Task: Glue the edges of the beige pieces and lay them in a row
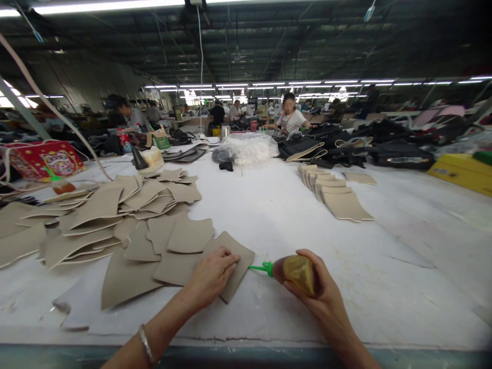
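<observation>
My right hand is wrapped round a squeeze bottle of amber liquid, probably glue, tipped on its side. Its thin green nozzle points left and meets the right edge of a beige panel. On top of that panel my left hand presses, fingers bent and close together, steadying it on the table. The panel looks like thin leather or leatherette with a pale edge. Just left of it lie more loose cut panels, overlapping one another; the left hand's wrist passes beside them.
A large heap of beige panels covers the left of the white table. At the right stands a fanned row of panels. Farther back are a clear plastic bag, black bags, a yellow box, a second green-capped bottle and co-workers.
</observation>
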`<action>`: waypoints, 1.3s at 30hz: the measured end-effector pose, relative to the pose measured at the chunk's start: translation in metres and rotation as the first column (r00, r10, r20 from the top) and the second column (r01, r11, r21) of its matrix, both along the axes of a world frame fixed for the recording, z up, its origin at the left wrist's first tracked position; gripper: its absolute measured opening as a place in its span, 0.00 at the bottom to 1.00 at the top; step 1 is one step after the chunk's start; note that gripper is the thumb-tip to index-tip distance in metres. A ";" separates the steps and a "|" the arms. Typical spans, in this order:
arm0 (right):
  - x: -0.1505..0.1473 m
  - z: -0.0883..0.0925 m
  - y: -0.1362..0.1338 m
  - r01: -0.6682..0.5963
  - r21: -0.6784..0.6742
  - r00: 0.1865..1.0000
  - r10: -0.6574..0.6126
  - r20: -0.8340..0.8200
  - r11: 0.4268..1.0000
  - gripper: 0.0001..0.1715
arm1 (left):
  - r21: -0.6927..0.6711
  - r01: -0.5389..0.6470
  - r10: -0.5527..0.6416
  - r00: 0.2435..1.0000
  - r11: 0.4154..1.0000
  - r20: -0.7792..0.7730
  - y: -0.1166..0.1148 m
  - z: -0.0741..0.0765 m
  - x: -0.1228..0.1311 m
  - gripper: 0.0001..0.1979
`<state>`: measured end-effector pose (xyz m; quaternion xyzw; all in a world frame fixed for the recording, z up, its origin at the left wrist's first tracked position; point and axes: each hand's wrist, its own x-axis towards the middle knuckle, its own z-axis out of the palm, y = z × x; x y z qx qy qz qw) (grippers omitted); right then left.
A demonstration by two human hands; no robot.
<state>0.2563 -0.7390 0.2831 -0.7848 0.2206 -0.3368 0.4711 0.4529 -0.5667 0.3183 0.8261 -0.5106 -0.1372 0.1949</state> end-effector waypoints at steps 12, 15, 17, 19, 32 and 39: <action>0.004 0.002 -0.008 0.039 -0.118 0.999 -0.038 0.009 0.992 0.29 | 0.004 -0.008 0.008 0.999 1.000 -0.053 -0.001 -0.002 0.007 0.19; 0.003 0.002 -0.007 0.059 -0.098 0.998 -0.059 0.006 0.993 0.29 | -0.005 -0.002 0.002 0.998 1.000 -0.068 -0.001 -0.002 0.008 0.19; 0.004 0.003 -0.008 0.079 -0.088 0.997 -0.077 0.018 0.993 0.29 | -0.007 -0.005 0.004 0.997 1.000 -0.080 -0.001 -0.003 0.008 0.19; 0.005 0.006 -0.008 0.081 -0.077 0.997 -0.080 0.021 0.994 0.29 | -0.015 -0.009 0.007 0.995 1.000 -0.096 -0.002 -0.003 0.008 0.19; -0.017 0.011 -0.030 -0.215 0.769 0.920 -0.139 0.366 0.602 0.29 | 0.085 -0.412 0.401 0.908 0.907 0.125 -0.010 0.004 0.036 0.18; -0.062 0.022 -0.059 -0.372 0.914 0.770 -0.495 0.402 0.162 0.27 | 0.202 -0.263 0.307 0.923 0.943 -0.231 -0.027 0.010 0.043 0.09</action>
